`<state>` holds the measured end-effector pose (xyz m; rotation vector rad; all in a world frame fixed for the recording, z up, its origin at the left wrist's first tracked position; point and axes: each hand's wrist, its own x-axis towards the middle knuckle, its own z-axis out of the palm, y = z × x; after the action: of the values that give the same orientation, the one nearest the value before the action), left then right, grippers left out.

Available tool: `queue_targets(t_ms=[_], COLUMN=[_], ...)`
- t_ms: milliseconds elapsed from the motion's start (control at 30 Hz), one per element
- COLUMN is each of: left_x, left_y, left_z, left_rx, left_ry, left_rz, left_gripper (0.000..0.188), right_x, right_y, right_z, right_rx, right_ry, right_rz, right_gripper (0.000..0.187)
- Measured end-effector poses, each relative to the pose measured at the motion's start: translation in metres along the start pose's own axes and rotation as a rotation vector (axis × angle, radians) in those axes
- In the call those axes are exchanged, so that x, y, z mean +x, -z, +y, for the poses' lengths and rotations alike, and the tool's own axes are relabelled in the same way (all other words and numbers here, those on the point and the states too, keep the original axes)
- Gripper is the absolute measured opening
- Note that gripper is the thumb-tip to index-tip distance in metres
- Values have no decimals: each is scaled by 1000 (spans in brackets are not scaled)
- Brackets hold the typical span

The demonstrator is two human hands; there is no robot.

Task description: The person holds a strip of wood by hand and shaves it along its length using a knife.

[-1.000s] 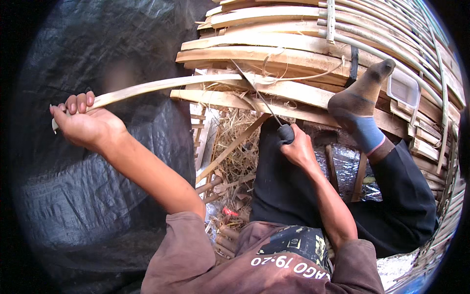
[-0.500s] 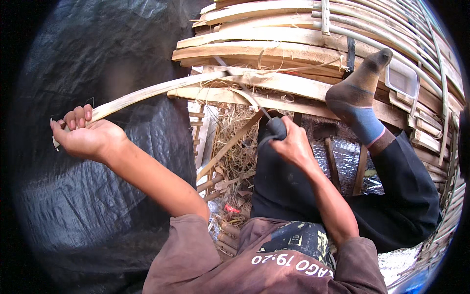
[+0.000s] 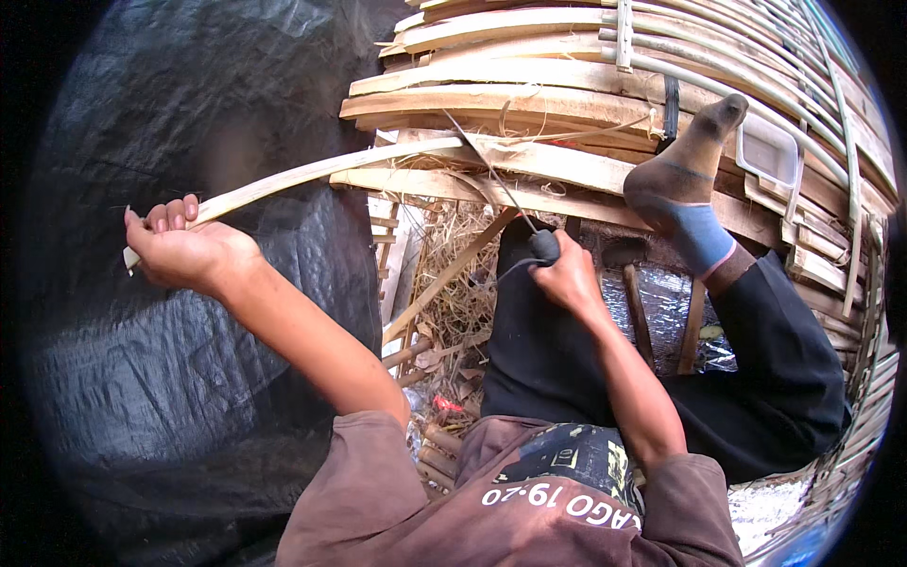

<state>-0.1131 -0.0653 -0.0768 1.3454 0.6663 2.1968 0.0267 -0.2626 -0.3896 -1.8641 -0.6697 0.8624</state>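
My left hand point(image 3: 194, 246) is closed round the left end of a long pale strip, bamboo by its look point(image 3: 312, 172). From there the strip rises to the right and runs onto the wooden slats. My right hand point(image 3: 570, 279) grips the dark, wrapped handle of a knife point(image 3: 542, 247). Its thin blade slants up and left, crossing the strip where it meets the slats. A thin curled shaving point(image 3: 477, 184) hangs just below the blade. Where the strip's far end lies among the slats is hard to make out.
Rows of wooden slats point(image 3: 510, 101) spread across the top right, with my socked foot point(image 3: 680, 184) on them. Behind it lies a clear plastic tray point(image 3: 767, 151). Black sheeting point(image 3: 170, 378) covers the left side. Shavings and straw point(image 3: 453, 274) lie in the gap between.
My left hand has shifted right and slightly down, bringing the strip with it. The knife's blade now points more steeply upward, and its handle has moved slightly right and down.
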Motion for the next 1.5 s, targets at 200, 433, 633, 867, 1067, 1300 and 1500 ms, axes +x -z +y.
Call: queue_targets(t_ms=[200, 433, 633, 867, 1067, 1300, 1500], left_x=[6, 12, 17, 11, 4, 10, -2], left_y=[7, 19, 22, 17, 18, 33, 31], left_z=[-3, -20, -20, -12, -18, -13, -10], left_rx=[24, 75, 35, 64, 108, 46, 16], left_ry=[-64, 10, -3, -60, -41, -23, -102], left_rz=[25, 93, 111, 93, 144, 97, 119], left_gripper=[37, 33, 35, 30, 26, 25, 32], right_x=[-15, -2, -1, -19, 9, 1, 4], right_y=[-6, -2, -17, 4, 0, -13, 6], right_z=[-39, -34, -13, -41, -13, -24, -31], right_rx=[35, -56, -39, -37, -21, -65, -37], right_ry=[174, 73, 113, 114, 15, 92, 62], right_rz=[-67, -21, 26, -75, 30, -12, -34], right_gripper=[34, 34, 36, 35, 37, 40, 41])
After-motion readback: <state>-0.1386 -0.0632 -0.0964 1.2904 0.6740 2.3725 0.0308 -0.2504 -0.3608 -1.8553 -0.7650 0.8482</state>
